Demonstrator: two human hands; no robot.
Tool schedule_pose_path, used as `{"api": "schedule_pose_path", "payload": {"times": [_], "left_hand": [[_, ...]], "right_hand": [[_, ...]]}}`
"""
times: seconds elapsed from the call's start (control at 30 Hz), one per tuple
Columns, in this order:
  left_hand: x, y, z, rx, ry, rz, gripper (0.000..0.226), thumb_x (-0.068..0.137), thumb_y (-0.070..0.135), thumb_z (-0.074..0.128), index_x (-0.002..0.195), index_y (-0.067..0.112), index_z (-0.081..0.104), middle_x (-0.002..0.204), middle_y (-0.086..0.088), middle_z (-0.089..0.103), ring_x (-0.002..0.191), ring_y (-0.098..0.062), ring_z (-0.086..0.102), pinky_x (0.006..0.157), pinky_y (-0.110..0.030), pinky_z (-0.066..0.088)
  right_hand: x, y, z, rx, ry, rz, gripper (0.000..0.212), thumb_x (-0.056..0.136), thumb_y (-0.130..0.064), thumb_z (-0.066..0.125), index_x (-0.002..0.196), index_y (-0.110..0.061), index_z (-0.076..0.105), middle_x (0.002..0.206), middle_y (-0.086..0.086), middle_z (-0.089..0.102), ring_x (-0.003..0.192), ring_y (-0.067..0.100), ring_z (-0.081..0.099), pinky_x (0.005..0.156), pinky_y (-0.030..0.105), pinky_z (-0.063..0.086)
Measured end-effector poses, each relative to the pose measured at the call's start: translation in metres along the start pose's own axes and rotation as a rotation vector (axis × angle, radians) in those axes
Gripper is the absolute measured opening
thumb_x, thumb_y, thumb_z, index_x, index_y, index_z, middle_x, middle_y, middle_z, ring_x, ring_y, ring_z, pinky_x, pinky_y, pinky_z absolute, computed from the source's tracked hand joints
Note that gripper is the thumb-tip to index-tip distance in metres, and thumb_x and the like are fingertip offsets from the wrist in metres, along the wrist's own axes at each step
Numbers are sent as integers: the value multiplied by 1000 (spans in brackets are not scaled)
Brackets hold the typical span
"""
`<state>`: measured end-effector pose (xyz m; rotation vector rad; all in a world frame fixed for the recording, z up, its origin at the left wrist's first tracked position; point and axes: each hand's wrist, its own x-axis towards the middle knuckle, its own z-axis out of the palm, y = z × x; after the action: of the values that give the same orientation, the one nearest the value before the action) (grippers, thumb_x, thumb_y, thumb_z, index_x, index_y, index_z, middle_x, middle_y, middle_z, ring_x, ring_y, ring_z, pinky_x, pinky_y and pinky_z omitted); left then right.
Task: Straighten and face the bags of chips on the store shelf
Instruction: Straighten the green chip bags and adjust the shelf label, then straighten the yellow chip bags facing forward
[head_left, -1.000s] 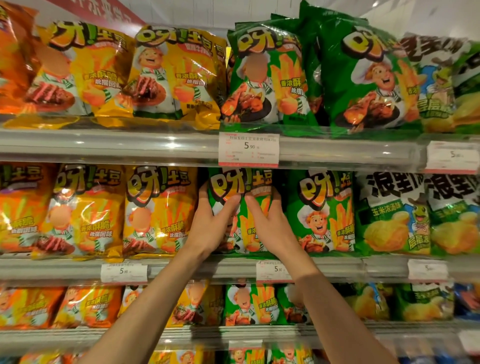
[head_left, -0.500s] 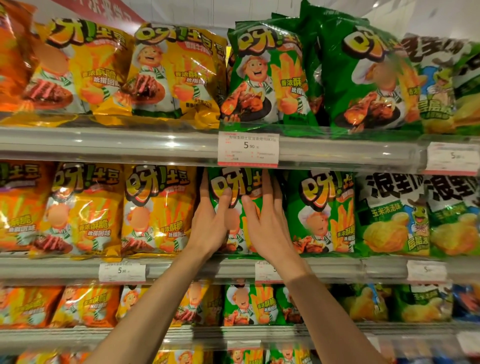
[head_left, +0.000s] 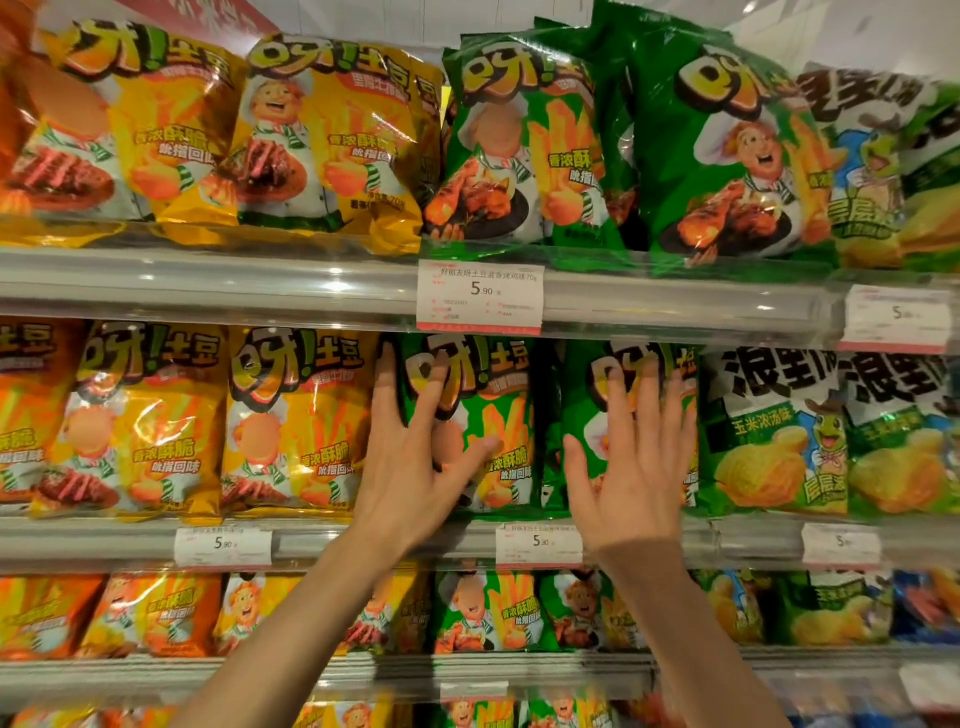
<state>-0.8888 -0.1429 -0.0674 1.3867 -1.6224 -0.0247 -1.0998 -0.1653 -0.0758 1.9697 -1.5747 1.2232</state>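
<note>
Two green chip bags stand side by side on the middle shelf (head_left: 363, 540). My left hand (head_left: 415, 457) lies on the left green bag (head_left: 498, 405), index finger along its left edge, the other fingers and thumb spread flat over its front. My right hand (head_left: 631, 467) lies flat with straight spread fingers on the front of the right green bag (head_left: 576, 395), which it largely covers. Both bags stand upright with their fronts facing out.
Yellow bags (head_left: 291, 421) fill the middle shelf to the left, green corn-flavour bags (head_left: 774, 431) to the right. The shelf above carries yellow bags (head_left: 332, 135) and green bags (head_left: 727, 145). Price tags (head_left: 480, 296) hang on the shelf rails. Lower shelves hold more bags.
My right hand has moved right, off the left green bag and onto the neighbouring green bag. My left hand has stayed on the left green bag and spread its fingers over the front.
</note>
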Motion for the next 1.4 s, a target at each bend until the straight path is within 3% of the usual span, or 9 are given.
{"api": "schedule_pose_path", "payload": {"times": [0.13, 0.47, 0.6, 0.77, 0.87, 0.97, 1.1, 1.27, 1.4], "left_hand": [[6, -1, 13, 122, -6, 8, 90, 83, 78, 53, 154, 51, 6, 163, 4, -23, 154, -25, -7, 119, -45, 19], [10, 0, 7, 179, -66, 40, 92, 85, 77, 50, 158, 42, 6, 166, -3, -11, 154, -23, -7, 121, -44, 12], [11, -6, -17, 13, -116, 49, 79, 89, 70, 49, 154, 32, 27, 166, -5, 9, 153, -19, 6, 122, -43, 20], [-6, -14, -58, -163, -184, 43, 63, 94, 53, 55, 149, 28, 38, 150, 6, 45, 138, -8, 41, 114, -34, 36], [-27, -26, -78, -297, -239, -40, 51, 93, 49, 59, 140, 34, 46, 125, 16, 64, 116, -2, 60, 100, -39, 51], [-51, -37, -97, -393, -216, -143, 41, 96, 36, 62, 136, 33, 50, 108, 14, 69, 103, -5, 66, 92, -38, 55], [-74, -47, -113, -457, -140, -261, 31, 98, 34, 61, 128, 35, 55, 103, 10, 71, 102, -7, 67, 93, -38, 53], [-93, -62, -131, -446, 15, -352, 32, 95, 42, 64, 126, 37, 57, 108, 5, 73, 105, -13, 68, 96, -48, 53], [-96, -71, -145, -437, 70, -381, 32, 96, 32, 61, 128, 34, 55, 101, 5, 73, 96, -13, 70, 91, -47, 54]], "right_hand": [[8, 9, 10, -159, -114, 32, 83, 99, -56, 31, 159, -12, -4, 166, 10, -12, 153, 33, -10, 122, 59, 5], [12, 8, 0, -126, -186, 6, 82, 99, -56, 36, 160, -16, -3, 167, 7, -10, 153, 30, -12, 123, 55, 0], [13, 3, -28, -54, -193, 52, 62, 99, -45, 43, 152, -16, 34, 164, 11, 21, 152, 32, 12, 123, 53, 15], [-18, -33, -45, 160, -48, 80, 31, 97, -29, 56, 122, -12, 63, 119, 3, 65, 107, 18, 61, 98, 23, 44], [-42, -54, -46, 189, -175, 22, 28, 102, -34, 41, 108, -16, 61, 85, -9, 70, 66, 10, 62, 62, 12, 45], [-68, -63, -36, 405, -441, 159, 17, 99, -40, 45, 96, -29, 58, 51, -20, 53, 47, 3, 50, 49, 13, 33], [-87, -72, -22, 544, -451, 224, 8, 99, -30, 56, 98, -28, 63, 57, -12, 55, 47, 6, 46, 48, 14, 32], [-86, -86, -16, 638, -544, 299, 13, 98, -32, 54, 106, -33, 64, 69, -27, 65, 68, -6, 62, 58, 11, 41], [-81, -99, -15, 663, -500, 273, 18, 96, -33, 56, 104, -25, 70, 91, -13, 72, 71, -5, 64, 60, 11, 44]]}}
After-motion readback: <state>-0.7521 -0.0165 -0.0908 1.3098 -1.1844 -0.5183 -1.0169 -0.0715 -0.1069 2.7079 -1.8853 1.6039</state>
